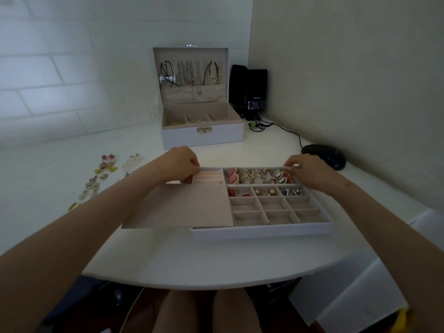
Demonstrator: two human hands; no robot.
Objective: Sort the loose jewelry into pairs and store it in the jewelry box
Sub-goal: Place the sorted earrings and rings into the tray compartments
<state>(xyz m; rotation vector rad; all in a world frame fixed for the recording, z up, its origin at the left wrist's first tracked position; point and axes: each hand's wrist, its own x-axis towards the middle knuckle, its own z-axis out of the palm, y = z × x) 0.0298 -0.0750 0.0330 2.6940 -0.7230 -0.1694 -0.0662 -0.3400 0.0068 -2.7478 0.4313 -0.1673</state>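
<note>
At the near edge of the surface (216, 255): the tray (264, 233) sits flat right in front of the person. It looks like the insert of the jewelry box (201, 138), parked close as a sorting station.
Left hand (181, 164): fingers curled over the tray's far-left corner, gripping the rim beside the ring rolls (207, 177).
Right hand (310, 169): pinching the rim at the far-right corner.
Why two corners: my read is a level lift or slide, so nothing hops between cells.
Tray fill: far row is packed with hoops and red pieces (259, 176). The next row has red (237, 192), gold (264, 191) and silver (292, 191), one kind per cell, so pairs stay together. The nearer cells (274, 210) are bare.
Flap (182, 205): beige cover lying over the tray's left part and overhanging its left edge.
Loose jewelry (103, 174): scattered on the surface well left of the tray, touched by neither hand, so sorting isn't finished.
Box: open behind the tray, with its lid (189, 54) upright and necklaces (192, 73) hanging inside. The base is open on top, likely where the tray goes.
Right side: speakers (249, 90) and mouse (324, 156), not involved.
</note>
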